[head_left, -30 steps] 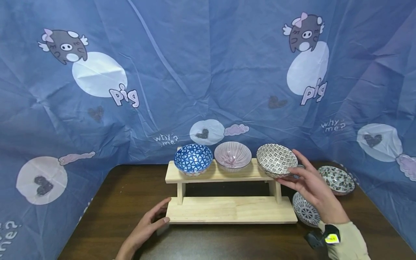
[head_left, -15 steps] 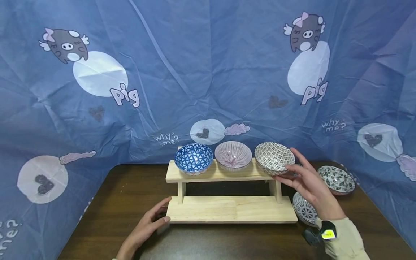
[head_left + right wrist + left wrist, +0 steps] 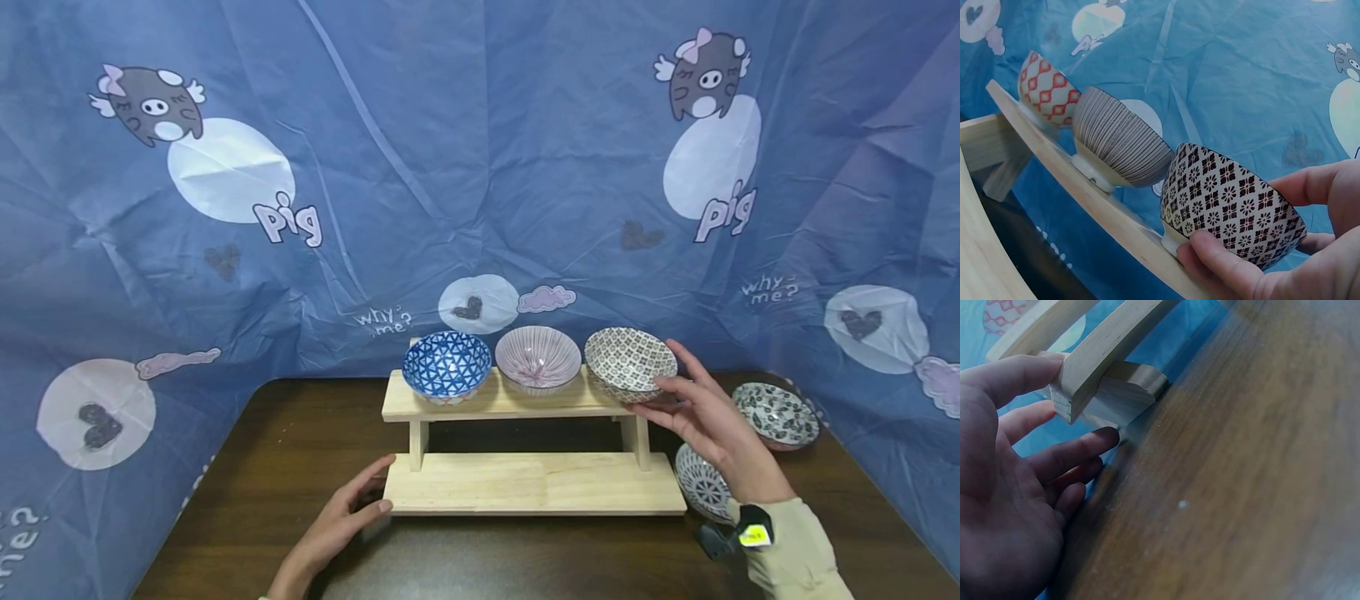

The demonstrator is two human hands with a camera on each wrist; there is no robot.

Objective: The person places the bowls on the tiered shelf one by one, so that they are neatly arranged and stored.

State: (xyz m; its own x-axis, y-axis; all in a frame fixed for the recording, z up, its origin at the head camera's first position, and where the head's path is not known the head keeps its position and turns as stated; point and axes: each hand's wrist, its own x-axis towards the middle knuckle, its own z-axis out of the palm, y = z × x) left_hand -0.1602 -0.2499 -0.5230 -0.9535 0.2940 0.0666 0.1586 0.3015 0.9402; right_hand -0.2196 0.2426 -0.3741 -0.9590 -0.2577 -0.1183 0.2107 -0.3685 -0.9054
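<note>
My right hand (image 3: 716, 425) holds a small bowl (image 3: 628, 360) with a dark lattice-and-flower pattern at the right end of the stand's upper shelf. In the right wrist view, the thumb lies low on the bowl's (image 3: 1229, 206) side near its foot, with a finger at the rim. The foot is right at the shelf surface. My left hand (image 3: 333, 529) touches the left end of the wooden stand's (image 3: 536, 483) lower board with thumb and fingertip, fingers fairly straight. On the upper shelf also stand a blue triangle-patterned bowl (image 3: 447, 365) and a purple-striped bowl (image 3: 537, 358).
Two more bowls sit on the dark wooden table (image 3: 255, 467) right of the stand: a green leaf-patterned bowl (image 3: 776, 414) and a grey-and-white bowl (image 3: 701, 483), partly hidden by my right hand and wrist. A blue printed cloth (image 3: 480, 167) hangs behind and at both sides.
My right hand has shifted the lattice-patterned bowl slightly left along the upper shelf, closer to the striped bowl. My left hand stays at the stand's lower board.
</note>
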